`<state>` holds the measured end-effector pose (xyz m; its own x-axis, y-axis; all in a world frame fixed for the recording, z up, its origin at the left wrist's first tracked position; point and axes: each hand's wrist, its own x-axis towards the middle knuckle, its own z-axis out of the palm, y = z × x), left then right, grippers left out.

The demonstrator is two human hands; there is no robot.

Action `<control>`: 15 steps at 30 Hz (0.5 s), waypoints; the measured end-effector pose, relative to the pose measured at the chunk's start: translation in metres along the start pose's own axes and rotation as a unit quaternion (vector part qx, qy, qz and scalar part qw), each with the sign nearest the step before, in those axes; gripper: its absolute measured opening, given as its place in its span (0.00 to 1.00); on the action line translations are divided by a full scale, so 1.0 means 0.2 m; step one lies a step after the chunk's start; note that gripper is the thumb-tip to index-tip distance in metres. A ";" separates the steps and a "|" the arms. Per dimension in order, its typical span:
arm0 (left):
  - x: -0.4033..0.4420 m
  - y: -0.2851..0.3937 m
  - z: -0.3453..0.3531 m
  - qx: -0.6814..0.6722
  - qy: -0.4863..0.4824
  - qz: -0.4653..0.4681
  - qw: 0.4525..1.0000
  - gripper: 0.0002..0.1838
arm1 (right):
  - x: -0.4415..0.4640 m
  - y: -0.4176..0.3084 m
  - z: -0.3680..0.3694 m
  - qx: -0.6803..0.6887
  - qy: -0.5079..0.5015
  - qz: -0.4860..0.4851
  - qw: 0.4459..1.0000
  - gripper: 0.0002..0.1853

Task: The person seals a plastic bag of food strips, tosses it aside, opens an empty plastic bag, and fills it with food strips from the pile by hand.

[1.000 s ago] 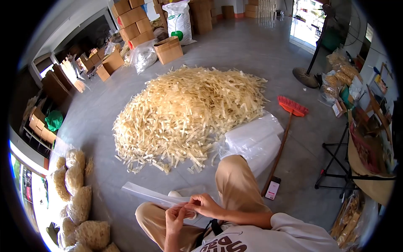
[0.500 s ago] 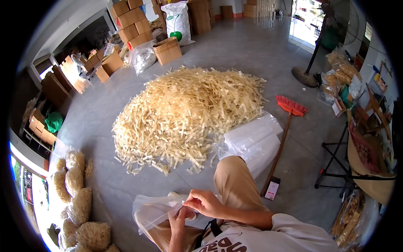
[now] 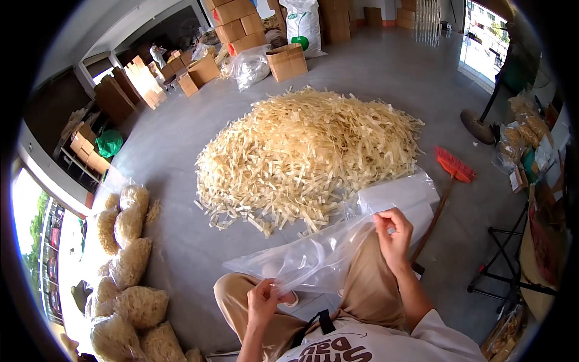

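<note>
A clear plastic bag (image 3: 319,256) is stretched between my two hands, above my knees. My left hand (image 3: 264,301) pinches its near edge at the lower left. My right hand (image 3: 394,236) grips its other end, raised at the right with the fingers curled. Just beyond the bag lies a big heap of pale yellow, flat dried strips (image 3: 307,157) on the floor. A stack of clear plastic bags (image 3: 401,196) rests against the heap's right side, partly behind my right hand.
Several filled clear bags (image 3: 129,259) line the floor at left. A red broom (image 3: 455,164) lies at right, near a black folding stand (image 3: 506,259) and a fan base (image 3: 476,127). Cardboard boxes (image 3: 287,61) and a white sack (image 3: 303,27) stand at the back. A distant person (image 3: 158,55) is at upper left.
My hands, close together before at the bag's edge, have moved apart. My right hand went right and up, drawing the bag out wide. The view has shifted left.
</note>
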<state>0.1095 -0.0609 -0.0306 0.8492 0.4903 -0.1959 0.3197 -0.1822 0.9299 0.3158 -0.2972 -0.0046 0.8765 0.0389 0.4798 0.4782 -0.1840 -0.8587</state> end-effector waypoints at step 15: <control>0.10 0.03 0.06 -0.282 -0.025 -0.006 0.959 0.19 | -0.14 -0.10 0.17 -0.012 -0.184 -0.037 0.982 0.05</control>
<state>0.1329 -0.0619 -0.0331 0.8703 0.4458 -0.2095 0.0633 0.3205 0.9451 0.2833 -0.2613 -0.0076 0.8022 0.4039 0.4397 0.5437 -0.1899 -0.8175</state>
